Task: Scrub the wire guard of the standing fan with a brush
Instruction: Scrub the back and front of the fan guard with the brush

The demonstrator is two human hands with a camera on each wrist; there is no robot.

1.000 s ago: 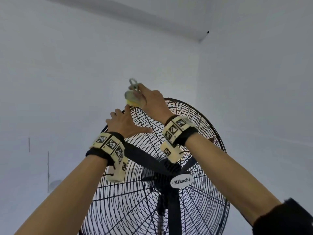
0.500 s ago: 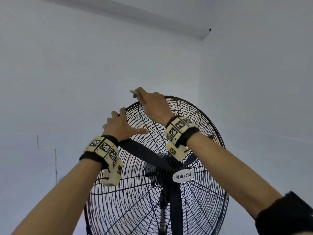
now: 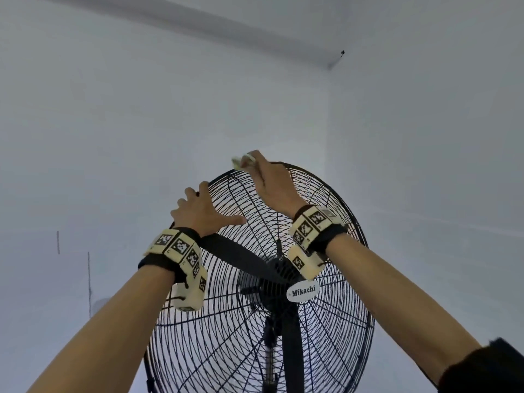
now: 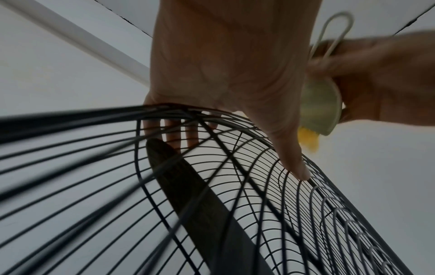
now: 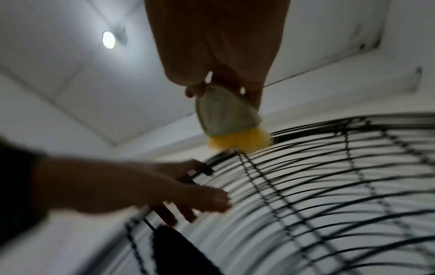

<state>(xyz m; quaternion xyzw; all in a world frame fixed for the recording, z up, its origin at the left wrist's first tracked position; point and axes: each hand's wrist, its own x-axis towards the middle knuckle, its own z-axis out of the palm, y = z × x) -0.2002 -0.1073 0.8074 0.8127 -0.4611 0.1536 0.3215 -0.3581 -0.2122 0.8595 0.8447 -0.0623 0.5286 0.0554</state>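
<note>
Right hand point(image 3: 273, 184) grips brush point(image 5: 229, 119) at top of guard point(image 3: 326, 321) rim — handle up, yellow bristles down, touching the wires. Left hand point(image 3: 200, 212) grasps the rim upper-left, fingers curled over it, thumb flat on the front.

Both hands point(image 3: 272, 185) atop fan guard point(image 3: 334, 321)

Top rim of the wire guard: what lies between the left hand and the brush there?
Only bare rim wire separates the left hand, gripping the wire guard, from the brush bristles on top; the right wrist view shows it.
</note>
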